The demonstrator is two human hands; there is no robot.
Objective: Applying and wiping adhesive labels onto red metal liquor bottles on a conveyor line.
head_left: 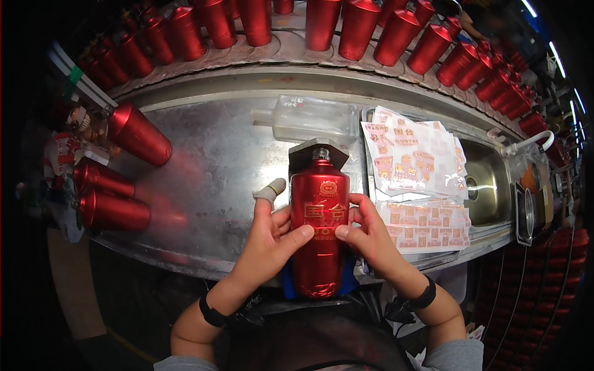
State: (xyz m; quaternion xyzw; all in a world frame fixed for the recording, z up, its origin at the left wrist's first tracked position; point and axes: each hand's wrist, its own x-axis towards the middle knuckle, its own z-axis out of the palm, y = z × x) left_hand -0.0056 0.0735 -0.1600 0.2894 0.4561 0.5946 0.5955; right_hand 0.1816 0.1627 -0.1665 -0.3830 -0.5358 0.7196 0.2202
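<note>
seen from the head camera, a curved steel counter point(216, 161) fills the middle of the view, its surface worn and dully shining, with dark floor below it. along its far edge runs a conveyor track point(291, 52) packed with a long row of upright red bottles point(322, 25) that bends away toward the right. three more red bottles point(114, 185) sit at the left end of the counter, lying over toward the camera. a clear plastic container point(312, 117) lies on the counter just beyond the hands. to the right, sheets of red and gold labels point(414, 161) are spread over a tray, and past them is a small steel sink point(489, 185) with a white tap point(526, 143) at its far corner.

a red bottle point(320, 229) lies in the centre, its neck pointing away from the person, resting on a blue cradle point(288, 281) at the near edge of the counter. the left hand point(269, 238) grips the bottle's left flank, thumb pressed flat on its front just below the gold characters, and its forefinger, wrapped in a white finger cot point(270, 190), stands up clear of the bottle. the right hand point(368, 232) holds the right flank in the same way, thumb pressed on the front so that the two thumb tips nearly meet, fingers curled around the side. both wrists wear black bands point(213, 312).
</note>
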